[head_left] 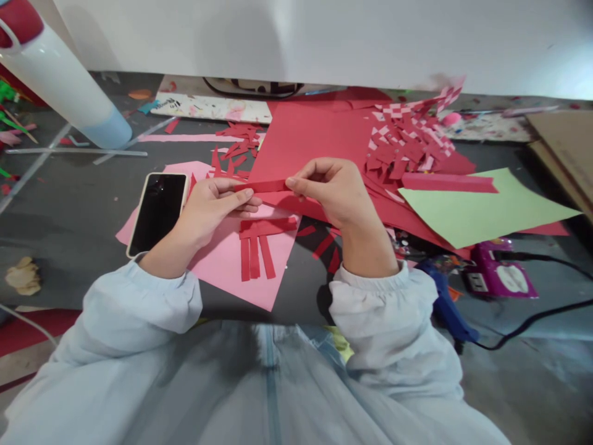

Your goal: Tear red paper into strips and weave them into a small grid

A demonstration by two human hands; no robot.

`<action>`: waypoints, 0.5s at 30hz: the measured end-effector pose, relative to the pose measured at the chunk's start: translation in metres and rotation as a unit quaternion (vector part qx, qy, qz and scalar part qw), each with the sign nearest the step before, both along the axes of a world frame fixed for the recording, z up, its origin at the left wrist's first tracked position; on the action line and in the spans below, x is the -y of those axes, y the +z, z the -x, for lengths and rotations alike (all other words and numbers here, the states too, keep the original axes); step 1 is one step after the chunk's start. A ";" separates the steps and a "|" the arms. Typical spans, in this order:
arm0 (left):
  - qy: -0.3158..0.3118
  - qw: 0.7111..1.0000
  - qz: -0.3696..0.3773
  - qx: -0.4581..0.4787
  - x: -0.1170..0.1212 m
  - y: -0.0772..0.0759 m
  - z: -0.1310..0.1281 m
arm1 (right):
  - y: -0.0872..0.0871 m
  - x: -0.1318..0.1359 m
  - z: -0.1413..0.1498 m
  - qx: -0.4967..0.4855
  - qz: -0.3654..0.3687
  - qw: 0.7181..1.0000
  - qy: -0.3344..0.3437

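Observation:
A red paper strip (267,186) is stretched level between my two hands, over the sheets on the table. My left hand (210,207) pinches its left end between thumb and fingers. At the other end, the thumb and index finger of my right hand (331,188) close on the strip. Just below lies a pink paper sheet (227,266) bearing a red strip piece (267,227) with several narrow red strips (252,256) hanging down from it. Behind my hands spreads a large red paper sheet (319,136).
A phone (160,207) lies left of my left hand, and a white bottle (69,80) stands behind it. Woven red-and-pink paper (412,136) sits at the back right. Green paper (486,207), a blue glue gun (445,303) and a purple packet (503,272) lie to the right.

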State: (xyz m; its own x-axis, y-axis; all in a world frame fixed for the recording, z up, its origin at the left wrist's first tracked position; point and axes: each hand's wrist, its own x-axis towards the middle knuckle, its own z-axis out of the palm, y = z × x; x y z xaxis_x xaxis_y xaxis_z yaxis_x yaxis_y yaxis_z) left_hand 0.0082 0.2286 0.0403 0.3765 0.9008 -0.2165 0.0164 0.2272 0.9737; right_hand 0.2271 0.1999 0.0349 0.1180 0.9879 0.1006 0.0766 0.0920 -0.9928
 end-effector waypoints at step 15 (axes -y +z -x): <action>-0.008 0.999 -0.004 0.032 0.002 0.004 0.000 | -0.004 0.000 0.002 0.015 -0.020 0.999 -0.025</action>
State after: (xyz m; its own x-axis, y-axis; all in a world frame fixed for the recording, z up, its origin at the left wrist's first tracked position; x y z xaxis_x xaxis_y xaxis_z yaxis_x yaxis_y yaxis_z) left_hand 0.0082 0.2269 0.0442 0.4036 0.8960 -0.1850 -0.0426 0.2204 0.9745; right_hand 0.2251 0.2003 0.0311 0.1625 0.9761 0.1444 0.1125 0.1271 -0.9855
